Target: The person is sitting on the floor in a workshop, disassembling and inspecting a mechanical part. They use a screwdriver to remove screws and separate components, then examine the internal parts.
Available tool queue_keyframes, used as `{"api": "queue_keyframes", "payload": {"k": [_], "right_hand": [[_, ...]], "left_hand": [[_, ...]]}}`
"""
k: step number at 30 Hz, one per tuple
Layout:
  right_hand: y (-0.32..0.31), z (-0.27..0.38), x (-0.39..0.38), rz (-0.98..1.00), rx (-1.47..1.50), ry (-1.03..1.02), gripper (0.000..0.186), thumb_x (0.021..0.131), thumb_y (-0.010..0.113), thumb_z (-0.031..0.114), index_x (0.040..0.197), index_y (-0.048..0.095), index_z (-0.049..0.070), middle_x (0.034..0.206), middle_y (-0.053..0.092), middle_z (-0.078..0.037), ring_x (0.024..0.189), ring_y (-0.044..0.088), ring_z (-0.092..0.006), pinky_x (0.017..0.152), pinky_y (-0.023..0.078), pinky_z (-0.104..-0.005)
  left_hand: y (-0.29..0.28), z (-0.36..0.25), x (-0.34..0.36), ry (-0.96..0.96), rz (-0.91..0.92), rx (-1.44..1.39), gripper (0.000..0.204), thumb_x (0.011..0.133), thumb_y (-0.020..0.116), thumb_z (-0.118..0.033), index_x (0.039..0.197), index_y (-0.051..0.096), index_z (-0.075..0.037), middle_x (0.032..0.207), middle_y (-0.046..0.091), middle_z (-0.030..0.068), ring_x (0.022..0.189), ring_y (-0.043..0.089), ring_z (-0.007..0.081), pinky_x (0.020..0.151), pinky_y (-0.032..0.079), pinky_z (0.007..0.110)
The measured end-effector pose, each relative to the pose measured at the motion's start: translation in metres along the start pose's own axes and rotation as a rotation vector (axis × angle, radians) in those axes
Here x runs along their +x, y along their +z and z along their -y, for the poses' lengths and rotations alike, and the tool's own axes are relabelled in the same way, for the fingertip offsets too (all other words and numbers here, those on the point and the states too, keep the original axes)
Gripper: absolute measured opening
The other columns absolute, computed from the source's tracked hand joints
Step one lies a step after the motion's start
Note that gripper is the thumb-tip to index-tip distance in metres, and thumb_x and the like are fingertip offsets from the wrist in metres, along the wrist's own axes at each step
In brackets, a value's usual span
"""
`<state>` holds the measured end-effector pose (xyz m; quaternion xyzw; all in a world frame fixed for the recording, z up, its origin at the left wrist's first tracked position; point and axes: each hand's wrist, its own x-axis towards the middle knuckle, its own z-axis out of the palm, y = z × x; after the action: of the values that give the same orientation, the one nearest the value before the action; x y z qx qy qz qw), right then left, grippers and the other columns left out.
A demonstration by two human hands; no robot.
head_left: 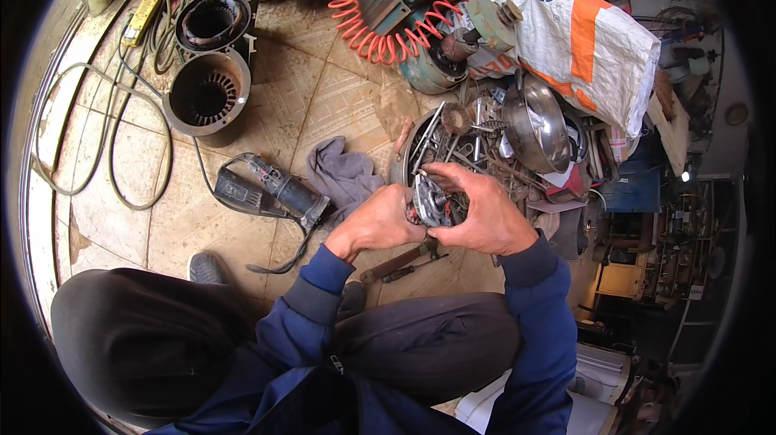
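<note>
My left hand and my right hand are closed on either side of a small silver and black metal tool part with red bits on it. Just behind it is a metal pan heaped with wrenches, rods and other loose pieces. A grey rag lies to the left of my hands. Further left, a black power tool with its body detached or angled lies on the tiles with a cable. A hammer-like tool with a worn handle lies below my hands.
Two round motor housings stand at upper left among looped cables and a yellow power strip. An orange coiled hose, machinery, a white sack and a steel bowl crowd the back. Cluttered shelving is at right.
</note>
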<state>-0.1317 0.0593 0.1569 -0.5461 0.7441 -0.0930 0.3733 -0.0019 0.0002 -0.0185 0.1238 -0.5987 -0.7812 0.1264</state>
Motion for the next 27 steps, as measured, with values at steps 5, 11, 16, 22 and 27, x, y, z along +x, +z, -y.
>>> {"api": "queue_keyframes", "payload": {"k": [5, 11, 16, 22, 27], "right_hand": [[0.000, 0.000, 0.001, -0.042, 0.012, -0.022, 0.079, 0.066, 0.084, 0.009, 0.138, 0.055, -0.004, 0.125, 0.068, -0.017, 0.115, 0.068, -0.0235, 0.103, 0.052, -0.0355], [-0.001, -0.012, 0.003, 0.019, 0.328, 0.099, 0.077, 0.075, 0.085, 0.014, 0.142, 0.052, -0.004, 0.131, 0.064, -0.015, 0.121, 0.062, -0.0229, 0.106, 0.049, -0.0367], [0.000, -0.028, 0.003, 0.007, 0.473, 0.064, 0.075, 0.089, 0.078, 0.037, 0.144, 0.049, -0.005, 0.130, 0.062, -0.016, 0.120, 0.060, -0.0207, 0.105, 0.047, -0.0358], [-0.002, -0.038, 0.006, -0.071, 0.354, 0.002, 0.066, 0.103, 0.057, 0.051, 0.136, 0.057, -0.007, 0.116, 0.067, -0.015, 0.106, 0.062, -0.0175, 0.092, 0.049, -0.0313], [0.005, -0.045, 0.009, -0.137, 0.324, -0.054, 0.067, 0.104, 0.053, 0.053, 0.133, 0.059, -0.007, 0.104, 0.068, -0.011, 0.093, 0.061, -0.0144, 0.084, 0.049, -0.0293]], "left_hand": [[0.002, -0.008, -0.002, 0.008, -0.016, -0.039, 0.025, 0.073, 0.080, -0.015, 0.082, 0.065, 0.002, 0.069, 0.062, 0.0039, 0.069, 0.053, 0.0099, 0.065, 0.048, 0.034], [-0.007, -0.035, -0.010, -0.052, 0.116, -0.193, 0.015, 0.083, 0.075, -0.014, 0.084, 0.068, -0.001, 0.066, 0.059, -0.0016, 0.062, 0.050, 0.0056, 0.052, 0.040, 0.028], [-0.002, -0.043, -0.010, -0.131, 0.106, -0.328, 0.022, 0.089, 0.075, -0.021, 0.078, 0.066, -0.004, 0.061, 0.057, -0.0005, 0.053, 0.052, 0.0074, 0.044, 0.036, 0.026], [0.004, -0.044, -0.007, -0.231, 0.112, -0.494, 0.018, 0.092, 0.074, -0.019, 0.091, 0.063, -0.005, 0.064, 0.057, -0.0005, 0.053, 0.051, 0.0073, 0.046, 0.038, 0.024], [0.004, -0.040, -0.008, -0.236, 0.059, -0.589, 0.014, 0.092, 0.074, -0.015, 0.091, 0.063, -0.005, 0.065, 0.057, -0.0004, 0.053, 0.051, 0.0075, 0.047, 0.038, 0.024]]}}
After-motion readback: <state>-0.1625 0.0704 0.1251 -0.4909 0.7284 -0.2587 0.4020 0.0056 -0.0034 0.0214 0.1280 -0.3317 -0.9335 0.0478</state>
